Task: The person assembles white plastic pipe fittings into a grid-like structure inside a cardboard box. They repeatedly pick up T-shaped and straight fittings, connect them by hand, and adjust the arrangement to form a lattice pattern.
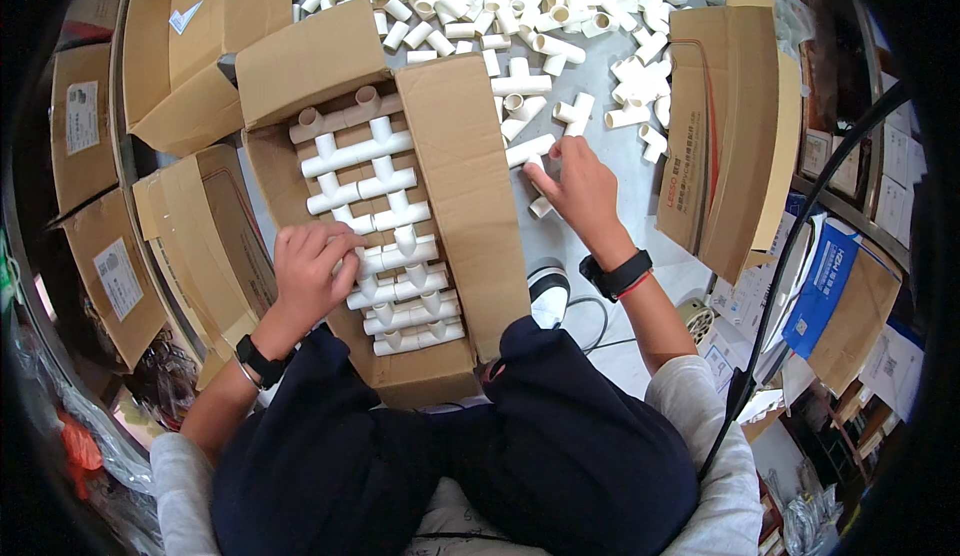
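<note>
A long cardboard box (462,176) stands open before me, with rows of white plastic pipe tees (358,156) laid in it, their side branches pointing up. My left hand (312,264) reaches over the box's left wall; its curled fingers and thumb close round the left end of a middle row, on a white pipe tee mostly hidden by them. Past the box's right flap, my right hand (582,196) is over the grey work surface, thumb and forefinger apart. Its thumb is at a loose tee (530,151), and another tee (575,114) lies just beyond the forefinger.
A big heap of loose white fittings (480,1) spreads across the far surface. Open cardboard boxes stand at the far left (170,86) and right (690,146). A black cable (800,216) hangs along the right side. My shoe (548,294) shows beside the box.
</note>
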Action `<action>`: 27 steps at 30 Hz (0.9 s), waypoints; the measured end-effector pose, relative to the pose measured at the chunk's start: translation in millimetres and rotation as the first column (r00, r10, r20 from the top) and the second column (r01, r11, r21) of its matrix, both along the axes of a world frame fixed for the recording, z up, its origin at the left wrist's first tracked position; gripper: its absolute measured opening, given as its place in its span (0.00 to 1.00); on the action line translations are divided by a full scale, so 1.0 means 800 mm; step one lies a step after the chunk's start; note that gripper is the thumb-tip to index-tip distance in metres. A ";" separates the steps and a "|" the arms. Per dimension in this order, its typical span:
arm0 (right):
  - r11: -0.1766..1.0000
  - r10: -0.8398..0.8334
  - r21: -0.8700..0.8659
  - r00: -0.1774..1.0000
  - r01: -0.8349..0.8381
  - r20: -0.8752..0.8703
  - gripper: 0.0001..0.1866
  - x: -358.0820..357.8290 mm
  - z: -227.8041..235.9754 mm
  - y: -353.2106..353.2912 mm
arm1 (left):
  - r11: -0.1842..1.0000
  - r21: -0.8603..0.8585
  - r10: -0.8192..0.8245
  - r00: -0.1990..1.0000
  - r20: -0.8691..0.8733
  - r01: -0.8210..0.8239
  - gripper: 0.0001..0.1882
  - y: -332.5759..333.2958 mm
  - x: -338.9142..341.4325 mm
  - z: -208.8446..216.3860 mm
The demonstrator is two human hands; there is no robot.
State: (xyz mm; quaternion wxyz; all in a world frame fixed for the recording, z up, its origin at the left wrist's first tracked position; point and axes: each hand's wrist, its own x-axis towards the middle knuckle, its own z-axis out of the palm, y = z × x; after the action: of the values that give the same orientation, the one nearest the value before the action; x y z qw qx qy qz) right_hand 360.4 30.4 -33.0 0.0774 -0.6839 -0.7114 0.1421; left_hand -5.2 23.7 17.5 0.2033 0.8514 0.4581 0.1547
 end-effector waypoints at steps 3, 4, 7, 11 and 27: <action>0.998 0.004 -0.061 0.999 -0.002 0.041 0.20 -0.010 -0.004 -0.003 | 1.000 0.013 0.004 1.000 0.008 -0.004 0.07 -0.001 0.001 -0.001; 0.996 -0.015 -0.089 0.999 0.019 0.043 0.20 -0.014 -0.006 -0.003 | 1.000 0.014 0.008 1.000 0.005 -0.008 0.07 -0.001 0.001 -0.001; 0.991 -0.116 -0.081 0.988 0.108 -0.104 0.17 -0.016 -0.005 -0.006 | 1.000 0.020 0.003 1.000 0.004 -0.003 0.07 0.000 0.001 -0.001; 0.970 -0.150 0.085 0.831 0.230 -0.535 0.13 -0.003 0.004 -0.019 | 1.000 0.013 0.003 1.000 0.000 -0.003 0.07 -0.001 -0.001 -0.001; 0.938 -0.346 -0.137 0.875 0.319 -0.339 0.14 0.000 0.009 -0.028 | 1.000 0.001 -0.029 0.999 0.021 0.029 0.10 0.005 0.000 0.004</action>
State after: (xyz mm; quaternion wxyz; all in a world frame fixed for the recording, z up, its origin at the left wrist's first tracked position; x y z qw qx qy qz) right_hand 360.7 8.1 -25.7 0.2025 -0.7610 -0.5512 0.2759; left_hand -4.9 27.9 20.5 0.2099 0.8564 0.4434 0.1608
